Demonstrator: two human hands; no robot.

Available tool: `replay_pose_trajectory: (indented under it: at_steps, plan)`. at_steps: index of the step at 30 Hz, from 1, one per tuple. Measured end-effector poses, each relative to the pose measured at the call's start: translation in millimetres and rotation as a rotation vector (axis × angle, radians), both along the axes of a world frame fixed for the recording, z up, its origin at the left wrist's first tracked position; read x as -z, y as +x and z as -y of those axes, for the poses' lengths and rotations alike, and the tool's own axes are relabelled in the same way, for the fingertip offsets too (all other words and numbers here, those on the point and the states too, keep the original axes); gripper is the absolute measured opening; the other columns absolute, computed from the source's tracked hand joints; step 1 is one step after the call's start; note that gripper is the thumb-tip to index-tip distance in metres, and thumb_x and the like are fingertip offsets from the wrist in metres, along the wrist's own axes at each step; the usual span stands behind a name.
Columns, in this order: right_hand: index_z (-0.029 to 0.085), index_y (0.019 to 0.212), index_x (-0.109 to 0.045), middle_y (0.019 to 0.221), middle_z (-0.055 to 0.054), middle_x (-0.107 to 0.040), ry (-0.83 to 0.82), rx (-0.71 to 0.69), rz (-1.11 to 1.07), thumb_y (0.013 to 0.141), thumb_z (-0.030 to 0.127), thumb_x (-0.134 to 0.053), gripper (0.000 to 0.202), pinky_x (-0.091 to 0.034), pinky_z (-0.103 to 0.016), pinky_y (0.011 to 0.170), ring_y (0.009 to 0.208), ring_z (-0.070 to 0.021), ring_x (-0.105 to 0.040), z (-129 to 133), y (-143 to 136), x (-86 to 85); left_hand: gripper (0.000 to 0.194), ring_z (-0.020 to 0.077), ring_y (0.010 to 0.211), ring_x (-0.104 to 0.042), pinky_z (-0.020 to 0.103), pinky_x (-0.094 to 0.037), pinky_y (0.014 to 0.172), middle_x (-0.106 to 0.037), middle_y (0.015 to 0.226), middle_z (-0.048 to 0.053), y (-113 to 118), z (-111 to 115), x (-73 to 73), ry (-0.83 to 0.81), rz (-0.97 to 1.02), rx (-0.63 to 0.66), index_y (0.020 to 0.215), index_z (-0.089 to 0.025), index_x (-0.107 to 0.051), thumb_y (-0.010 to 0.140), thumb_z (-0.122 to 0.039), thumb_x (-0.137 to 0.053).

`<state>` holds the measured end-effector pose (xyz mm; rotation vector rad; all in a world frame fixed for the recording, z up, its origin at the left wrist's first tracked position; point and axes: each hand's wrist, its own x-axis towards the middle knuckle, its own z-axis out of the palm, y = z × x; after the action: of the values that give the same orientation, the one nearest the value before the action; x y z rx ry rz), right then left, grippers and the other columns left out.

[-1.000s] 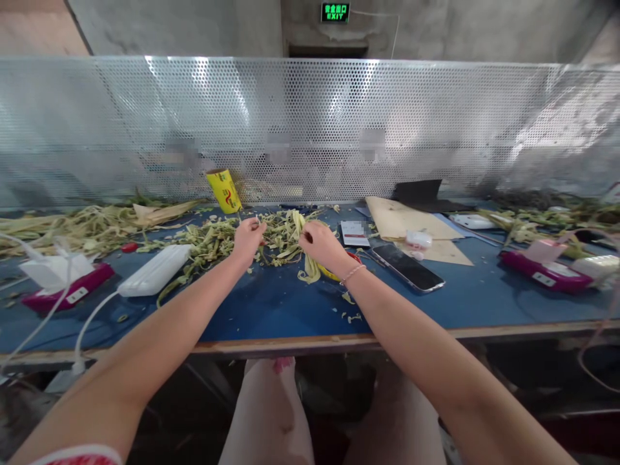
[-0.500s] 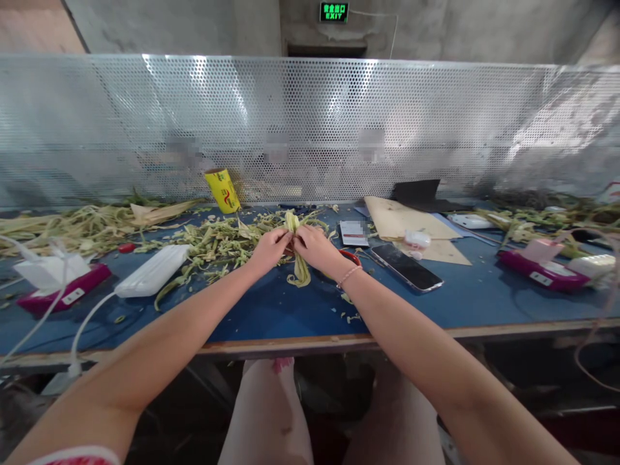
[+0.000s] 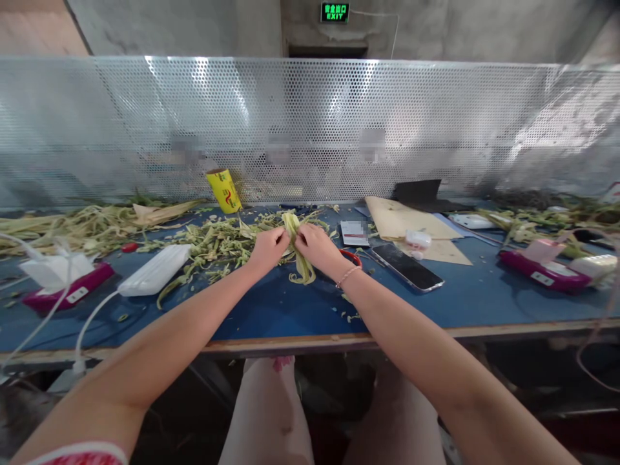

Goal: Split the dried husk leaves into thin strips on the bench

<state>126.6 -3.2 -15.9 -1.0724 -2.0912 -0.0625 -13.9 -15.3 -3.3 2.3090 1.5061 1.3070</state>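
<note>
A long, pale yellow-green withered plant piece (image 3: 303, 263) hangs between my hands, its top poking up above the fingers and its curled lower end near the blue tabletop. My right hand (image 3: 317, 247) is closed on it from the right, with a thin bracelet at the wrist. My left hand (image 3: 267, 252) is pinched closed against its left edge; what lies between those fingertips is hidden. Behind and left of my hands spreads a heap of short green plant bits (image 3: 217, 240). Partly behind my right wrist is a red-rimmed bowl (image 3: 356, 258).
A white power adapter (image 3: 155, 270) and a purple power strip (image 3: 72, 290) with cables lie left. Right are a phone (image 3: 407, 267), a small white case (image 3: 417, 240), brown paper (image 3: 407, 219) and another purple strip (image 3: 542, 270). A yellow can-shaped roll (image 3: 223, 192) leans near the perforated metal screen (image 3: 310, 129).
My left hand has drawn slightly left, opening a small gap from my right fingers. More of the plant piece shows between them. My right hand has hardly moved.
</note>
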Motion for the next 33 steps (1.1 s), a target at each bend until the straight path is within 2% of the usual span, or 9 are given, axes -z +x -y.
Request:
replay_pose_trajectory:
  at_steps: [4, 8, 12, 16, 22, 25, 28, 31, 33]
  plan:
    - [0.022, 0.063, -0.030, 0.071, -0.003, -0.047, -0.019, 0.022, -0.038, 0.075, 0.011, -0.038, 0.018, -0.038, -0.029, 0.069, 0.069, -0.0157, -0.044, -2, 2, 0.6, 0.030, 0.0096, 0.045, -0.032, 0.024, -0.024, 0.047, -0.030, 0.043, -0.004, -1, 0, 1.0, -0.060, 0.155, -0.024, 0.050, -0.019, -0.028, 0.077, -0.028, -0.037]
    - [0.022, 0.061, -0.027, 0.068, -0.002, -0.045, -0.027, 0.036, -0.080, 0.073, 0.011, -0.039, 0.020, -0.037, -0.028, 0.069, 0.069, -0.0152, -0.043, -4, 6, 0.1, 0.028, 0.0096, 0.043, -0.034, 0.023, -0.024, 0.044, -0.032, 0.041, -0.004, -7, -8, 5.8, -0.069, 0.303, -0.033, 0.050, -0.020, -0.031, 0.075, -0.029, -0.040]
    - [0.023, 0.059, -0.024, 0.065, -0.001, -0.042, -0.062, 0.054, -0.153, 0.073, 0.012, -0.039, 0.023, -0.035, -0.026, 0.066, 0.066, -0.0142, -0.041, -7, 12, -2.6, 0.022, 0.0084, 0.037, -0.030, 0.022, -0.023, 0.039, -0.028, 0.039, -0.006, -16, -24, 9.1, -0.128, 0.596, -0.066, 0.052, -0.021, -0.032, 0.071, -0.022, -0.041]
    - [0.023, 0.057, -0.023, 0.061, 0.001, -0.039, -0.108, 0.084, -0.208, 0.072, 0.012, -0.039, 0.024, -0.034, -0.026, 0.064, 0.063, -0.0136, -0.039, -11, 17, -3.7, 0.019, 0.0069, 0.033, -0.027, 0.022, -0.021, 0.037, -0.025, 0.039, -0.008, -29, -38, 5.3, -0.152, 0.872, -0.122, 0.054, -0.021, -0.031, 0.070, -0.016, -0.040]
    - [0.023, 0.055, -0.025, 0.059, 0.002, -0.038, -0.126, 0.167, -0.333, 0.071, 0.014, -0.041, 0.024, -0.032, -0.026, 0.062, 0.060, -0.0133, -0.037, -21, 28, -2.8, 0.018, 0.0052, 0.033, -0.027, 0.021, -0.023, 0.037, -0.026, 0.040, -0.009, -42, -45, -3.8, -0.111, 1.132, -0.242, 0.057, -0.020, -0.032, 0.072, -0.013, -0.037]
    - [0.022, 0.054, -0.027, 0.055, 0.003, -0.037, -0.194, 0.241, -0.491, 0.071, 0.014, -0.041, 0.024, -0.030, -0.025, 0.056, 0.055, -0.0122, -0.035, -31, 41, -2.8, 0.019, 0.0046, 0.034, -0.026, 0.021, -0.024, 0.038, -0.025, 0.042, -0.009, -45, -44, -9.2, -0.084, 1.254, -0.303, 0.058, -0.020, -0.030, 0.075, -0.012, -0.034]
    - [0.022, 0.056, -0.030, 0.051, 0.005, -0.035, -0.289, 0.283, -0.783, 0.073, 0.017, -0.040, 0.020, -0.027, -0.023, 0.048, 0.049, -0.0105, -0.034, -41, 55, -1.3, 0.021, 0.0046, 0.036, -0.026, 0.021, -0.024, 0.039, -0.025, 0.043, -0.009, -49, -42, -14.0, -0.083, 1.310, -0.330, 0.058, -0.020, -0.029, 0.077, -0.011, -0.032]
    - [0.022, 0.059, -0.030, 0.049, 0.006, -0.031, -0.353, 0.268, -1.081, 0.075, 0.022, -0.038, 0.018, -0.027, -0.021, 0.043, 0.045, -0.0089, -0.034, -48, 62, 0.8, 0.021, 0.0039, 0.036, -0.027, 0.020, -0.024, 0.039, -0.025, 0.044, -0.009, -52, -42, -15.0, -0.091, 1.309, -0.327, 0.059, -0.019, -0.030, 0.078, -0.009, -0.031]
    - [0.022, 0.059, -0.029, 0.048, 0.007, -0.030, -0.359, 0.221, -1.180, 0.075, 0.023, -0.038, 0.018, -0.026, -0.020, 0.041, 0.043, -0.0079, -0.034, -50, 61, 2.0, 0.021, 0.0033, 0.037, -0.028, 0.020, -0.024, 0.040, -0.027, 0.045, -0.008, -52, -43, -13.1, -0.090, 1.300, -0.318, 0.060, -0.019, -0.030, 0.078, -0.009, -0.031]
